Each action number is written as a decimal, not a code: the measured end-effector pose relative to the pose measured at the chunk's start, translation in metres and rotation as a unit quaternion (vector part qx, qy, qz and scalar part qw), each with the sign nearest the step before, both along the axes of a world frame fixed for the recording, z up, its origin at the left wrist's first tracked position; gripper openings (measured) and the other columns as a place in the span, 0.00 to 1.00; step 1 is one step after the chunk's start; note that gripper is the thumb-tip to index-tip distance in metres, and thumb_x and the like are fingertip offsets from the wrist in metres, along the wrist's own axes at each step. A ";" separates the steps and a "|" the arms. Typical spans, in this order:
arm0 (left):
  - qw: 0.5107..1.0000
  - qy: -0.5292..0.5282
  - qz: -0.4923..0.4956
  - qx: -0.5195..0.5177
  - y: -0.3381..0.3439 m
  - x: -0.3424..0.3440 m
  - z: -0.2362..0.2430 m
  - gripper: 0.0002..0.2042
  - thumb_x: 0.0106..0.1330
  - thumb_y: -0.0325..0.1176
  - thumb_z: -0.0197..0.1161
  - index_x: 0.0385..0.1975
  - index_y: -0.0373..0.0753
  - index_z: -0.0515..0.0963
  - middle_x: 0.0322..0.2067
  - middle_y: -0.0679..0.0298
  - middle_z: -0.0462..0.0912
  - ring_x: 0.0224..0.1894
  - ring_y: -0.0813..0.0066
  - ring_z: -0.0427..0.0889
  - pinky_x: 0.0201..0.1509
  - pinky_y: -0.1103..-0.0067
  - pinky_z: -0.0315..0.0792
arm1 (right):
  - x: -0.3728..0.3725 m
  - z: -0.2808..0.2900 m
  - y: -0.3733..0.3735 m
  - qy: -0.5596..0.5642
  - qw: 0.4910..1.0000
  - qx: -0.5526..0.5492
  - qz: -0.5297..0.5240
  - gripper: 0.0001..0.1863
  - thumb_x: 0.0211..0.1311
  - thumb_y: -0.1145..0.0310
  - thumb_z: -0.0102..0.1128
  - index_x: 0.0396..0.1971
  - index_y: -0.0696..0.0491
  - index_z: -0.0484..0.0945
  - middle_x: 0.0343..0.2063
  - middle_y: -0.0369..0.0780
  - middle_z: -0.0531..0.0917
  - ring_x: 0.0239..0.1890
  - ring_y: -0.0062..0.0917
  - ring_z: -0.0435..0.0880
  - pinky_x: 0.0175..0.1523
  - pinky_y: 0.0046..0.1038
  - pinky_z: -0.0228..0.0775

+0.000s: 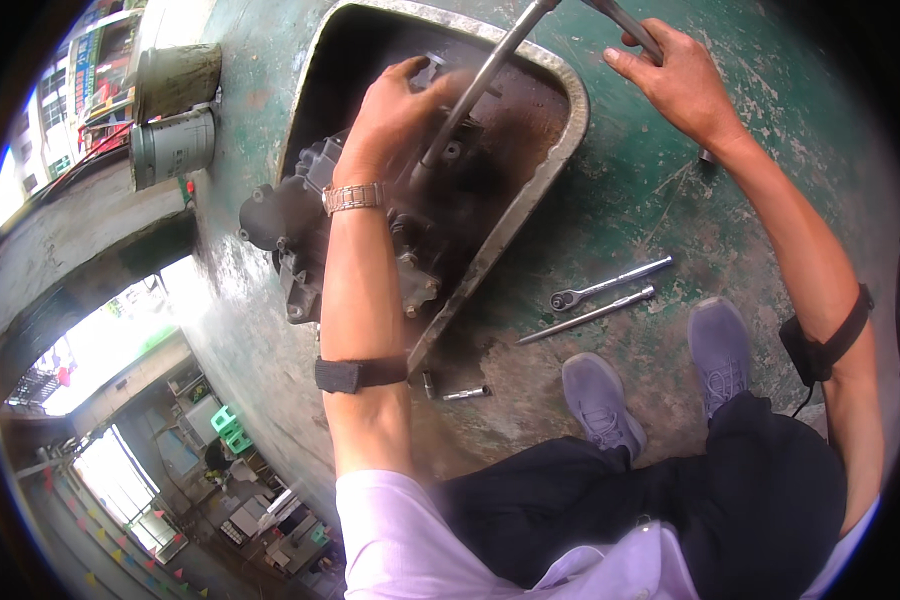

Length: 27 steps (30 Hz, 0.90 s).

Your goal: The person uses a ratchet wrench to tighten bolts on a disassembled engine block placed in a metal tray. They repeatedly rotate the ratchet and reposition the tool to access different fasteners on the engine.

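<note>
A grease-dark metal gearbox or engine housing [315, 235] sits partly inside a large rimmed metal tray [578, 95]. My left hand [385, 120] is over the housing, its fingers curved and apart, the thumb close beside a long steel wrench shaft [485, 78]. Whether the thumb touches the shaft I cannot tell. The shaft slants down to the housing, and its top leaves the picture. At the upper right my right hand [685, 85] is wrapped round the wrench's handle [625, 22]. Blur hides the shaft's lower end.
On the worn green floor lie a ratchet [610, 283], a pointed steel bar [585, 315] and a small socket piece [465, 393], near my shoes [600, 395]. Two buckets [173, 145] stand at the left. A cluttered workbench [270, 515] is at the lower left.
</note>
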<state>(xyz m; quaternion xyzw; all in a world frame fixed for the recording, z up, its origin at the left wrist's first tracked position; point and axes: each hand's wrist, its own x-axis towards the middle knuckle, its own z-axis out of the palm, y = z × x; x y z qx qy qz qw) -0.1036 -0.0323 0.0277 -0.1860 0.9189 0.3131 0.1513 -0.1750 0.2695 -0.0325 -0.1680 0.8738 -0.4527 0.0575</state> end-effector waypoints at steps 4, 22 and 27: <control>0.972 0.191 0.046 -0.130 -0.039 0.015 0.016 0.28 0.58 0.48 0.70 0.49 0.28 0.78 0.43 0.46 0.84 0.43 0.66 0.85 0.49 0.75 0.77 | 0.000 -0.004 0.001 -0.014 1.000 -0.015 -0.001 0.20 0.60 0.53 0.66 0.36 0.58 0.78 0.15 0.34 0.71 0.20 0.16 0.69 0.26 0.25 0.61; 0.928 -0.058 0.126 -0.346 -0.094 0.033 0.011 0.35 0.51 0.65 0.64 0.46 0.36 0.83 0.46 0.48 0.83 0.53 0.52 0.80 0.59 0.67 0.71 | 0.002 -0.007 0.003 0.024 1.000 0.006 -0.005 0.18 0.60 0.54 0.67 0.32 0.56 0.79 0.14 0.34 0.71 0.19 0.16 0.68 0.26 0.25 0.60; 0.948 -0.025 0.114 -0.297 -0.095 0.041 0.011 0.24 0.52 0.52 0.64 0.39 0.36 0.85 0.40 0.48 0.85 0.47 0.54 0.83 0.55 0.68 0.73 | 0.007 0.001 0.001 -0.010 0.999 -0.028 -0.044 0.19 0.55 0.56 0.67 0.29 0.60 0.79 0.19 0.42 0.78 0.24 0.25 0.77 0.31 0.31 0.68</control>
